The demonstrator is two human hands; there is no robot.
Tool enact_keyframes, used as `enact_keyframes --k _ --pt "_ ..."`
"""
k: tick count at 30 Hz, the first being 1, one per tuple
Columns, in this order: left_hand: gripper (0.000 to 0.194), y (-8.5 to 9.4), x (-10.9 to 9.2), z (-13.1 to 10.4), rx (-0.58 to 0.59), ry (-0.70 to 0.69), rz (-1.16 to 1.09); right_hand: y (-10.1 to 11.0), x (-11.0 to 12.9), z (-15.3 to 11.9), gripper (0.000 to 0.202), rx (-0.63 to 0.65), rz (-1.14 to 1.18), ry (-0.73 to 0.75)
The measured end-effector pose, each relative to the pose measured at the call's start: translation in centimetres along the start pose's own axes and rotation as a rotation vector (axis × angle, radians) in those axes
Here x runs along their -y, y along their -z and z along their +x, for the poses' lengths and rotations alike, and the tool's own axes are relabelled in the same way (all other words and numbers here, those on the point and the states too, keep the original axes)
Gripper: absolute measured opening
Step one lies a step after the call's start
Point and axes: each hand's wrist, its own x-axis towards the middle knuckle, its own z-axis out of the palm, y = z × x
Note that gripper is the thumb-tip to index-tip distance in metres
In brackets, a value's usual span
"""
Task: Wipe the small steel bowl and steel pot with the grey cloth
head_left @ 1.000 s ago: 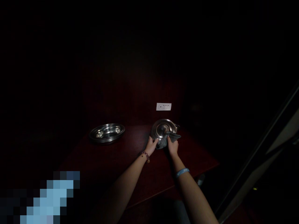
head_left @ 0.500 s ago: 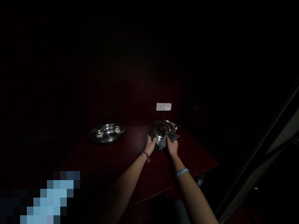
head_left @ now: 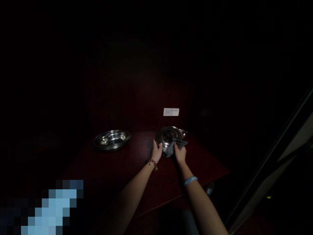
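Note:
A shiny round steel plate (head_left: 168,132) is held tilted over the right half of the dark red table, its hollow side towards me. My left hand (head_left: 156,151) grips its lower left rim, thumb on the near face. My right hand (head_left: 180,154) is closed on a grey cloth (head_left: 170,148), which lies against the plate's lower right part. Behind the plate's right side another shiny metal piece (head_left: 184,132) partly shows; its kind is hidden.
Several nested steel plates (head_left: 112,140) sit on the left of the table (head_left: 139,156). A white socket panel (head_left: 171,112) is on the dark wall behind. A pale slanted frame (head_left: 269,176) stands at the right. A pixelated blue patch covers the lower left.
My left hand and the plate have shifted very slightly left. The cloth stays pressed against the plate in my right hand.

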Motion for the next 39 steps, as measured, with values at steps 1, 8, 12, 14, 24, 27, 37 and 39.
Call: enact_keyframes --k 1,8,12,14,24,27,37,39 --pt "0.046 0.0 -0.1 -0.05 -0.01 -0.001 0.022 0.03 0.04 0.0 0.035 -0.005 -0.003 -0.006" --pt "0.049 -0.01 -0.18 -0.14 -0.008 0.028 0.042 0.31 0.42 -0.04 0.033 -0.021 -0.033 -0.055" --pt "0.051 0.0 -0.14 -0.17 -0.001 0.045 0.062 0.36 0.4 -0.04 0.035 -0.018 -0.043 -0.06" --pt "0.049 -0.03 -0.28 -0.23 0.007 0.037 0.071 0.35 0.35 -0.02 0.036 -0.02 -0.047 -0.053" --pt "0.049 -0.16 -1.07 -0.52 0.022 0.09 0.055 0.35 0.37 0.01 0.034 -0.034 -0.053 -0.037" --pt "0.047 -0.12 -1.0 -0.52 0.01 0.06 0.061 0.38 0.51 -0.03 0.034 -0.029 -0.056 -0.044" --pt "0.043 -0.08 -0.85 -0.47 0.006 0.049 0.035 0.4 0.53 -0.05 0.035 -0.019 -0.043 -0.047" --pt "0.043 -0.08 -0.9 -0.52 0.01 0.05 0.04 0.39 0.5 -0.05 0.035 -0.023 -0.041 -0.044"
